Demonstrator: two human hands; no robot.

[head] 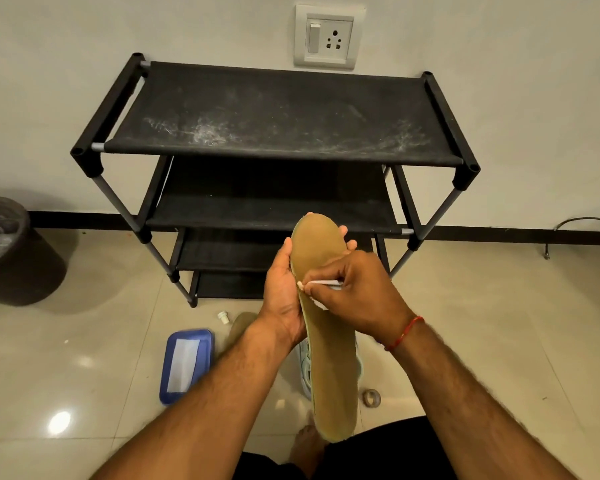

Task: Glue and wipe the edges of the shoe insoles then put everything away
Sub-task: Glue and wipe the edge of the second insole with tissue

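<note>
A tan shoe insole (329, 358) stands lengthwise in front of me, underside facing me. My left hand (283, 292) grips it from the left, fingertips showing past its far edge. My right hand (357, 292) pinches a small white glue tube (321, 284) whose nozzle touches the insole's left edge. A second insole (239, 327) lies on the floor behind my left wrist, mostly hidden. A white cap (223, 317) lies on the floor near it.
A black three-tier shoe rack (281, 112) stands against the wall ahead. A blue wipes pack (186, 365) lies on the tiled floor at left, a light sneaker (303, 368) under the insole, a tape roll (371, 398) at right. A dark bin (11, 251) sits far left.
</note>
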